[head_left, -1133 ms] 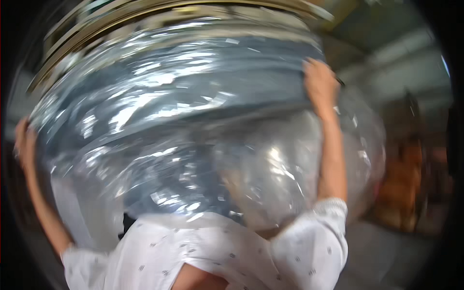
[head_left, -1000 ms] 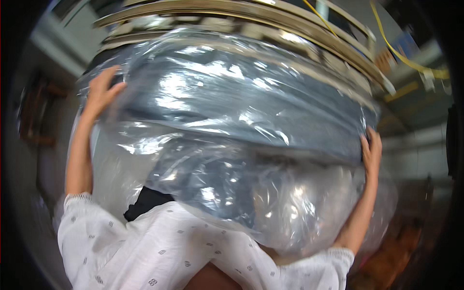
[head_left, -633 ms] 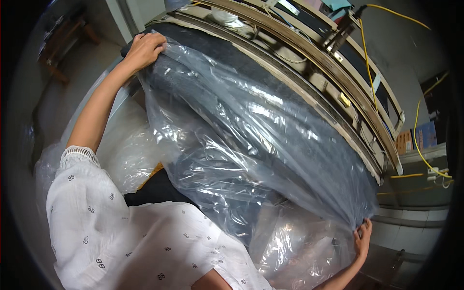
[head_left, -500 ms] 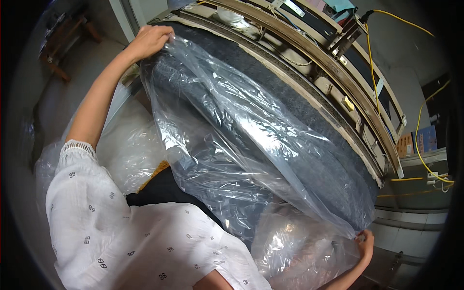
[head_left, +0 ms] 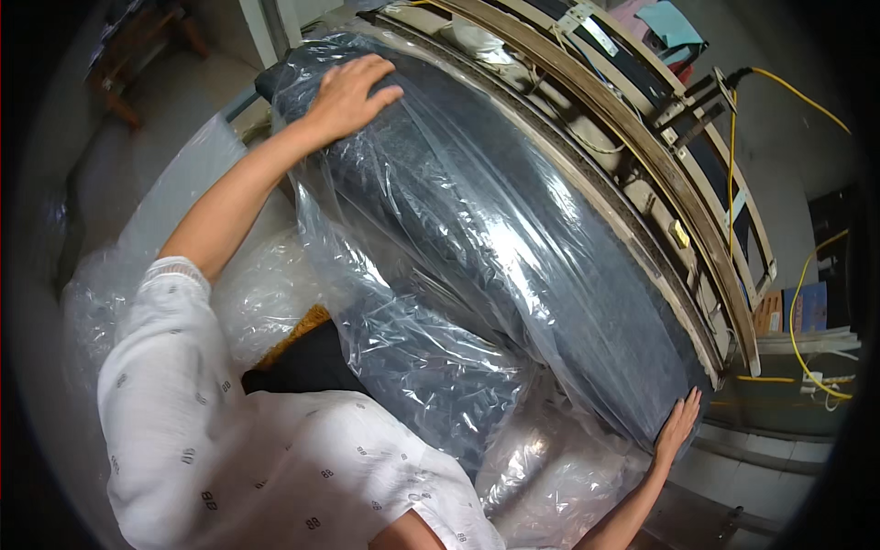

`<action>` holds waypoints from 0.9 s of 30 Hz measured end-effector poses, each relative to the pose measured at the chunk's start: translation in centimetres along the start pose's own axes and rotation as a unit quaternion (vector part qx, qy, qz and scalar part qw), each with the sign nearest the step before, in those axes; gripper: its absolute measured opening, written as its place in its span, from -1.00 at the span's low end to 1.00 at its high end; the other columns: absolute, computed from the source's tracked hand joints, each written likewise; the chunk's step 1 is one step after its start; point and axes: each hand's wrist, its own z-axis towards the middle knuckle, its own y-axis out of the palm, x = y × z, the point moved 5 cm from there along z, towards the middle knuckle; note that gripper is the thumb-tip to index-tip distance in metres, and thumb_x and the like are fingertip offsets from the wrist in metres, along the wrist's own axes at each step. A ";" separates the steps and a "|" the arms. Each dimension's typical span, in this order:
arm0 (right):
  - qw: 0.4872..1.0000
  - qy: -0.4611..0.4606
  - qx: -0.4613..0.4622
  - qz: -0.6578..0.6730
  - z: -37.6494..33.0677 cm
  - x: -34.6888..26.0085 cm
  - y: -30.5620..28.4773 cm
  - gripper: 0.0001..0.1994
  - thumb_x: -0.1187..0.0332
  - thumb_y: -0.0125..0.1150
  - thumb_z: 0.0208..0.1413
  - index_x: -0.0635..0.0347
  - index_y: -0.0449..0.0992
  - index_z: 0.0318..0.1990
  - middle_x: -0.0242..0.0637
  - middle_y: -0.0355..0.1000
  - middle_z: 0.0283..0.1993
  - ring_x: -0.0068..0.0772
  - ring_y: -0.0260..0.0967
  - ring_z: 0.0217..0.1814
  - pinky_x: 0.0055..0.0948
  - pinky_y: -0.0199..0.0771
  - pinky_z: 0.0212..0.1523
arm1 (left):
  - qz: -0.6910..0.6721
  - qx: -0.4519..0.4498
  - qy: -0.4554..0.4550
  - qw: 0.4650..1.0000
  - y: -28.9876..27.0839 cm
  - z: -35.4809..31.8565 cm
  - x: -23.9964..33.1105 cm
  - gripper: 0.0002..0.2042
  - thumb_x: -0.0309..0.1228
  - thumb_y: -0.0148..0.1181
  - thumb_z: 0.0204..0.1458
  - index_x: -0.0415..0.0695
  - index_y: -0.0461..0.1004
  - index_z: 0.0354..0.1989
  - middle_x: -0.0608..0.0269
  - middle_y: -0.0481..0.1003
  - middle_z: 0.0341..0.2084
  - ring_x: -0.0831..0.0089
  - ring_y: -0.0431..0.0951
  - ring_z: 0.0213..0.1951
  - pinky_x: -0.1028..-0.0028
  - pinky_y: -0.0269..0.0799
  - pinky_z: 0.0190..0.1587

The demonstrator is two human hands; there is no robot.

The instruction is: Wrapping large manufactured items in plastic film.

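A long dark grey roll [head_left: 513,229] wrapped in clear plastic film [head_left: 431,348] lies across the view in front of me. My left hand [head_left: 348,92] rests flat on the roll's far upper-left end, fingers spread over the plastic. My right hand [head_left: 676,426] presses flat against the roll's lower-right end. Neither hand closes around anything. Loose plastic hangs down from the roll toward my chest.
Behind the roll runs a curved wood-and-metal frame [head_left: 642,183]. Yellow cables [head_left: 797,92] hang at the right near cardboard boxes [head_left: 793,312]. More bunched clear plastic [head_left: 137,266] lies at the left. A wooden stool [head_left: 137,46] stands on the floor at upper left.
My left hand has slid from the roll's end edge onto its top. My right hand has moved up onto the roll's lower end. The view has shifted slightly.
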 end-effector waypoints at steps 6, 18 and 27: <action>1.000 0.004 -0.022 0.005 -0.9 0.4 0.5 -0.49 0.06 -0.41 0.24 0.01 0.00 0.30 -0.23 -0.17 0.38 -0.07 -0.30 0.41 -0.16 -0.34 0.32 | 0.081 -0.058 -0.149 0.984 0.0 1.5 -5.0 -0.30 0.21 -0.16 -0.01 -0.01 0.15 0.21 0.13 0.03 0.24 0.10 -0.06 0.28 -0.07 -0.24 0.22; 0.998 0.064 0.000 0.011 2.7 5.3 0.5 -0.46 0.01 -0.46 0.25 0.11 0.05 0.27 -0.11 -0.15 0.36 -0.14 -0.29 0.41 -0.27 -0.37 0.34 | 0.119 -0.029 -0.012 0.992 -1.4 -0.4 -6.0 -0.42 0.14 -0.20 0.05 0.01 0.23 0.13 0.27 0.19 0.15 0.22 0.13 0.19 0.01 -0.01 0.15; 0.976 0.020 0.162 -0.144 7.8 6.3 -1.1 -0.55 0.11 -0.25 0.24 0.31 0.25 0.09 0.02 0.21 0.12 0.04 0.15 0.14 -0.20 0.16 0.09 | -0.042 0.126 -0.111 0.985 -3.7 -2.7 -11.4 -0.49 0.03 -0.18 0.09 -0.12 0.31 0.03 0.11 0.32 0.03 0.17 0.26 0.10 0.12 0.12 0.10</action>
